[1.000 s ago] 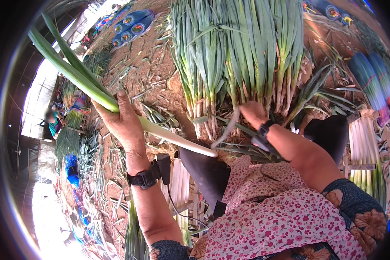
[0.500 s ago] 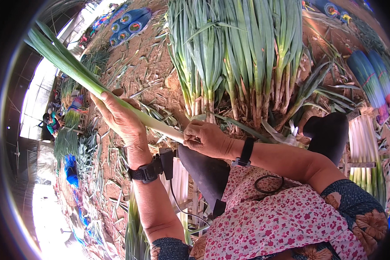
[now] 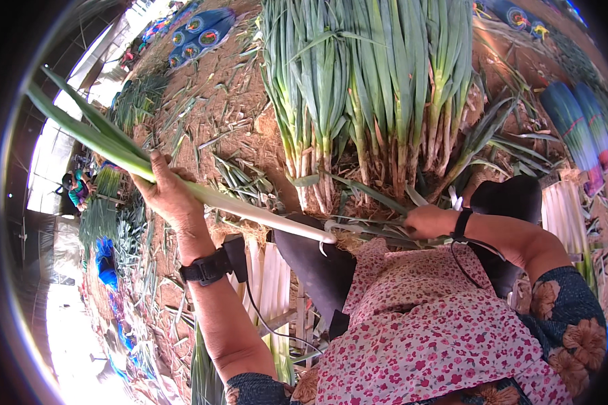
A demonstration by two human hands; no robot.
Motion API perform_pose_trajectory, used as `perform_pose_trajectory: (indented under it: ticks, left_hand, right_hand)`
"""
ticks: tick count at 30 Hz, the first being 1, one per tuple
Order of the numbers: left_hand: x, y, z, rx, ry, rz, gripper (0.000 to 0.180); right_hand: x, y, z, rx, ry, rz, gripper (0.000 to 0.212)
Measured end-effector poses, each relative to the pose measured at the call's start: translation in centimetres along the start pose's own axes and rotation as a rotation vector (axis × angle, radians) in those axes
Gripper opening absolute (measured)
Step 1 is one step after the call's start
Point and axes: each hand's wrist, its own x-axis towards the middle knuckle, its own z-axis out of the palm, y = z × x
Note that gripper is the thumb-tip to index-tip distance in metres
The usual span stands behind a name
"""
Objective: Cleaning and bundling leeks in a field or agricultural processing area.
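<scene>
Head view: the left hand (image 3: 172, 196) is wrapped around a long green onion (image 3: 250, 210), its thumb lying along the upper side of the stalk. The green leaves fan up and out to the left beyond that hand, while the white shank slants down to the right, into the space between the two hands, and its root end stops short of the right hand. A thin pale strand (image 3: 323, 250) hangs from that end. The right hand (image 3: 431, 221) is curled up narrow beside some loose leaf strips (image 3: 378, 198); its fingertips are hidden, so I cannot tell whether it grips one of them.

Beyond both hands, and mostly ahead of the gap between them, a thick row of unpeeled green onions (image 3: 378, 88) stands upright, roots down, on the soil floor (image 3: 182, 121). Nearer the body than the left hand lie pale peeled stalks (image 3: 277, 277); a second set of white stalks (image 3: 564, 209) is to the right of the right hand. Farther off past the right hand lean blue-wrapped bundles (image 3: 574, 128), and more wrapped bundles (image 3: 206, 37) lie well beyond the left hand. A co-worker (image 3: 78, 189) is far to the left of the left hand. Behind the hands spreads a flower-print apron (image 3: 425, 324).
</scene>
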Motion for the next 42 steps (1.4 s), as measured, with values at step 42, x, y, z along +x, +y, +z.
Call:
perform_pose_trajectory:
  ticks: [42]
  left_hand:
    - [-10.7, -8.3, 4.7, -0.803, -0.59, -0.689, 0.063]
  right_hand:
    - [6.8, -10.5, -15.8, 0.713, 0.858, -0.503, 0.048]
